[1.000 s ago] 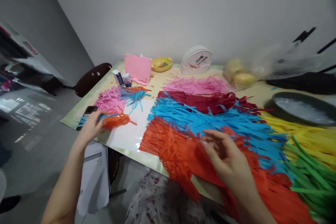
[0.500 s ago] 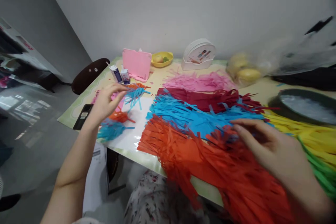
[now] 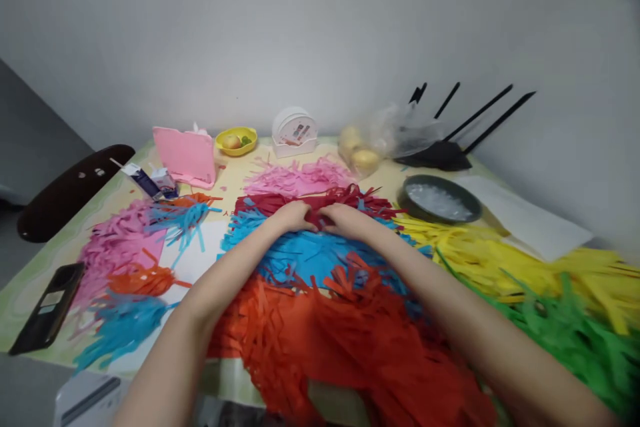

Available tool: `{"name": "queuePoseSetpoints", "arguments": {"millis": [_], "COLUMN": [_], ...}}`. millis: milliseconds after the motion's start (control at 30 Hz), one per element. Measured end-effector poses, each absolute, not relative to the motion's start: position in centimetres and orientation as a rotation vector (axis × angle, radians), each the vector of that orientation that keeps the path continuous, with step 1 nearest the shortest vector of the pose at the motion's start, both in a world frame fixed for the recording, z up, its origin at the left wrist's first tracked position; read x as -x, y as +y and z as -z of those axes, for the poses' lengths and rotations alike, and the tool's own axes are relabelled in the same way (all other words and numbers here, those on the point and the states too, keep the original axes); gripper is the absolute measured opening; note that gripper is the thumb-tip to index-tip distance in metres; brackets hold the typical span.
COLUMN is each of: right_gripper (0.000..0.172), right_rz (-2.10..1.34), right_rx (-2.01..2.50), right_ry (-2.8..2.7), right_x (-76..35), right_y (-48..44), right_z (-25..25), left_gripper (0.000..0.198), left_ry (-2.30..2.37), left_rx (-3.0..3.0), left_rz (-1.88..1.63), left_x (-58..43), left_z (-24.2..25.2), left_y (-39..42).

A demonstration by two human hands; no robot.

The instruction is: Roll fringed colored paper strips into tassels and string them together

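Observation:
Both my arms reach across the table over fringed paper sheets. My left hand [image 3: 291,216] and my right hand [image 3: 341,218] meet on the dark red fringed paper [image 3: 320,202], fingers curled down into its strips. Beneath my forearms lie a blue fringed sheet [image 3: 310,255] and an orange-red fringed sheet [image 3: 350,340]. A pink fringed sheet [image 3: 299,177] lies just beyond the dark red one. Whether my fingers have pinched the dark red strips is hard to tell; they look closed on them.
Yellow strips [image 3: 505,257] and green strips [image 3: 565,327] lie at the right. Small pink, blue and orange bundles [image 3: 135,260] lie at the left beside a black phone [image 3: 46,307]. Behind stand a dark bowl [image 3: 439,199], a pink stand [image 3: 186,157], a yellow dish [image 3: 236,140] and a bagged fruit [image 3: 363,150].
My left hand has left the small bundles at the left and my right hand has left the orange sheet; both have moved forward onto the dark red paper. The view has swung right.

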State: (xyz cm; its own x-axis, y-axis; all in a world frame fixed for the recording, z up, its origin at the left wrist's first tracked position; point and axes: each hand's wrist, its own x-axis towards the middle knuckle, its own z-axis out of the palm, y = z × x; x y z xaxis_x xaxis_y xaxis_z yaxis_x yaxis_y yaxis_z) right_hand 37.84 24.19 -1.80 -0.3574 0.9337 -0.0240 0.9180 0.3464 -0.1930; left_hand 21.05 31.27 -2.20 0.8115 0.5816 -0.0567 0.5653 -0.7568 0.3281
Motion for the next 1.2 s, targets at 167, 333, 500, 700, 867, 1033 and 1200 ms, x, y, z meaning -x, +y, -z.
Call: {"name": "queuePoseSetpoints", "arguments": {"millis": [167, 333, 500, 700, 867, 1033, 1200], "right_gripper": [0.020, 0.013, 0.011, 0.028, 0.032, 0.035, 0.033], "right_rz": [-0.274, -0.269, -0.228, -0.018, -0.092, -0.192, -0.275], "right_rx": [1.683, 1.699, 1.706, 1.742, 1.814, 1.975, 1.989], "right_ry": [-2.547, -2.512, -2.435, -2.240, -2.242, -2.154, -2.090], "right_x": [-39.4, -40.1, -40.3, -36.9, -33.2, -32.7, -32.8], "right_y": [24.2, 24.9, 25.0, 22.0, 21.4, 23.4, 22.8], "right_z": [2.6, 2.4, 1.5, 0.6, 3.5, 4.6, 3.1], "left_gripper": [0.056, 0.046, 0.037, 0.019, 0.011, 0.008, 0.012], "left_ry": [0.829, 0.810, 0.832, 1.207, 1.427, 1.592, 1.636], "left_rx": [-2.658, -2.643, -2.648, -2.640, -2.494, -2.230, -1.868], "left_rz": [-0.058, -0.025, -0.039, -0.410, -0.811, -1.211, -1.648], "left_x": [-20.7, -20.7, -20.6, -21.4, -20.8, -17.8, -11.9], "left_z": [3.0, 2.4, 1.8, 0.9, -1.9, -7.1, -15.8], "left_y": [31.7, 32.4, 32.2, 30.8, 30.5, 32.5, 35.5]}}
